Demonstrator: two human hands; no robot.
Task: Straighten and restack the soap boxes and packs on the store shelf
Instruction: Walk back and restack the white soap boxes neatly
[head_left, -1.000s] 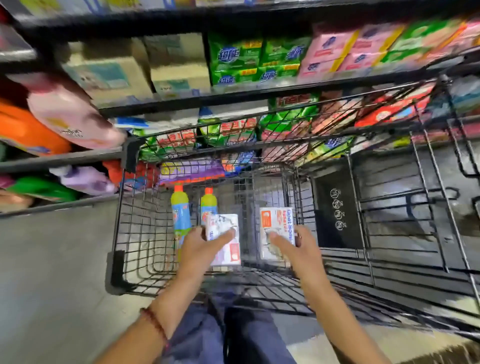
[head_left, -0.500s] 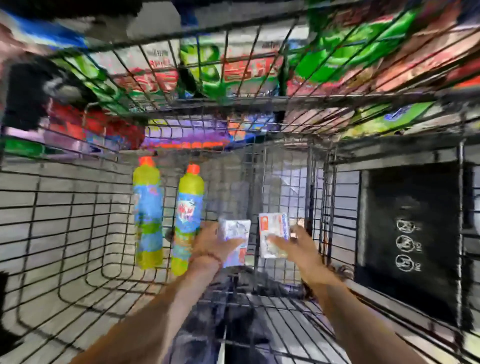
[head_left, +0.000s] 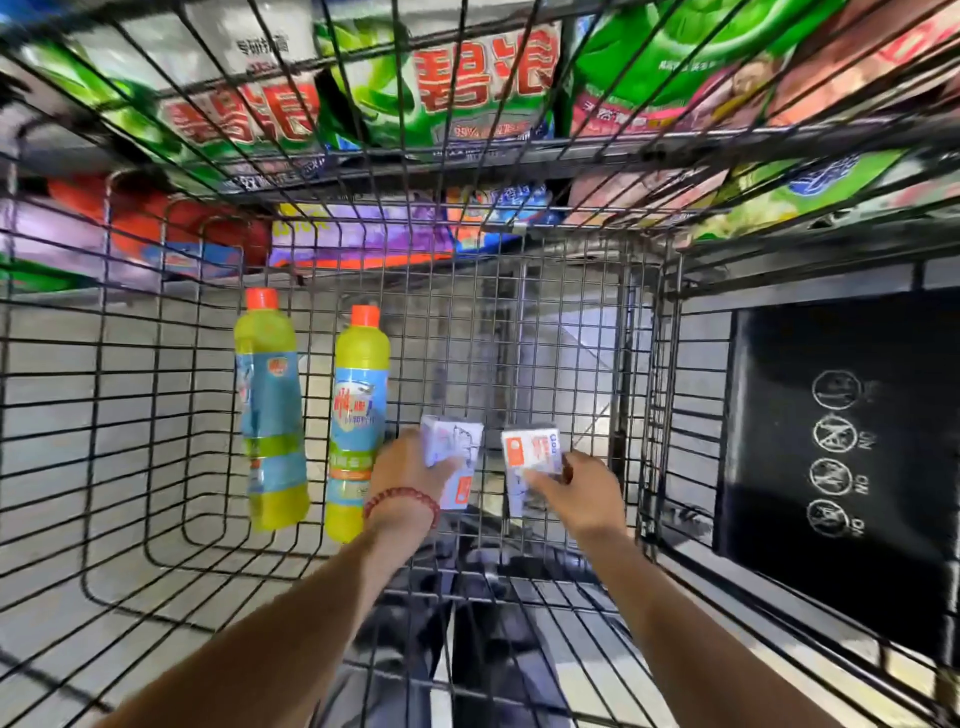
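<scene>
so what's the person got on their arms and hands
No sleeves or gloves are in view. The left hand has a red beaded bracelet round its wrist. The right hand and its wrist show nothing worn.

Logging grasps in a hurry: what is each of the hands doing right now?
Left hand: grips the left soap box.
Right hand: grips the right soap box.

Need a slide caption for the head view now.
Inside the wire shopping cart, left hand grips one soap box and right hand grips a second soap box, beside two orange-capped yellow bottles.
</scene>
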